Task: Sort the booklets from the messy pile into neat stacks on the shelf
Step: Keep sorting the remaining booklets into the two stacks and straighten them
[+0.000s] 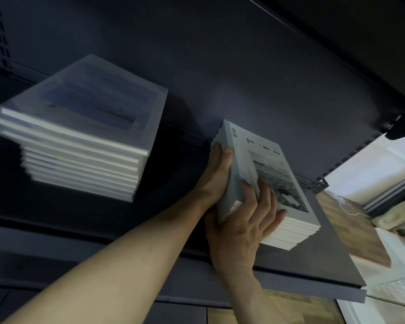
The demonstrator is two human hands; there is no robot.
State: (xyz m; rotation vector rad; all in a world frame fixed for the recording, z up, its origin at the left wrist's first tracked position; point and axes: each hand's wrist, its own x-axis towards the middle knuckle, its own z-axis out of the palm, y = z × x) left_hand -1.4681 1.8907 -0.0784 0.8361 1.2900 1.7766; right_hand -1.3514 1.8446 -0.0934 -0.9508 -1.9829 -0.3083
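Observation:
A stack of grey booklets point(248, 155) with a black-and-white photo on the top cover rests on the dark shelf point(313, 260), right of centre. My left hand point(216, 176) presses flat against the stack's left side. My right hand point(246, 225) grips its near corner, fingers spread over the cover and thumb at the left edge. A second, taller stack of pale booklets point(84, 132) with a blue picture on top stands on the shelf to the left, blurred and somewhat uneven.
The dark back panel point(243, 66) of the shelving rises behind both stacks. A slotted upright point(351, 155) and bracket close off the right end. Beyond it are a wood-patterned board point(351, 228) and pale clutter.

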